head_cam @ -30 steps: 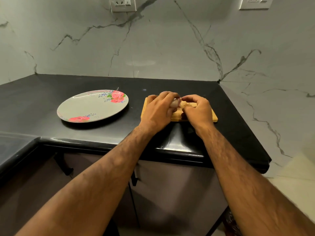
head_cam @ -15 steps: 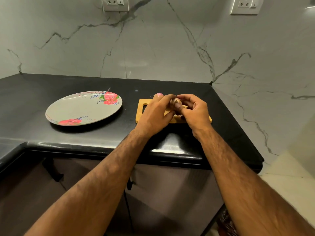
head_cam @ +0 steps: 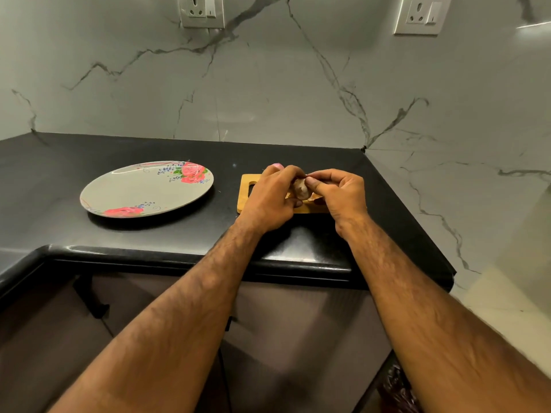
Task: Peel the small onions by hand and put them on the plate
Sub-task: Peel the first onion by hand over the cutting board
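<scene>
On the black countertop, above the wooden cutting board, the left hand grips a small onion to steady it while the right hand pinches its skin for peeling, the floral plate to the left holding no onion

A single head-worn wide-angle camera looks forward and down from close above the front edge of the desk, centred on the left hand and right hand; marble wall at 12 o'clock.
</scene>
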